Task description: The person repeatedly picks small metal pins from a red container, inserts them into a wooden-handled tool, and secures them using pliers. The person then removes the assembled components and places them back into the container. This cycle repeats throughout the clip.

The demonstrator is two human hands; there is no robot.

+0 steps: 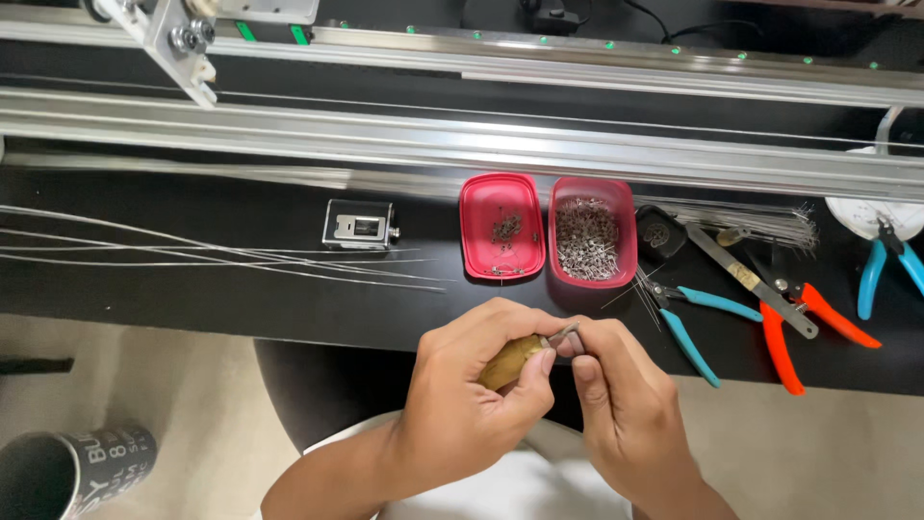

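— Down by the near edge of the worktop (192, 308), what are the two hands doing?

— They are close together and touching. The left hand (462, 404) is curled tight around a tool (513, 360) with a fat, yellowish-brown handle that looks like wood. Its thumb presses on the handle.

— And the other one?

— The right hand (626, 404) pinches the thin metal tip of that tool between thumb and fingers. The tip is grey and bent. I cannot tell if something tiny is held there too.

— What sits on the black worktop?

— Just past the hands is a red tub (592, 231), rounded at the corners, full of small silvery bits. Beside it lies its red lid (500, 226), with only a few bits in it. Both look like smooth plastic.

— Anything else?

— Long thin wires (192, 252) lie flat on the left. A small shiny metal block (360, 224) sits near them. On the right are blue pliers (688, 318) and orange pliers (799, 327), with rubbery handles. More blue cutters (885, 265) lie at the far right. Long metal rails (481, 144) run across the back.
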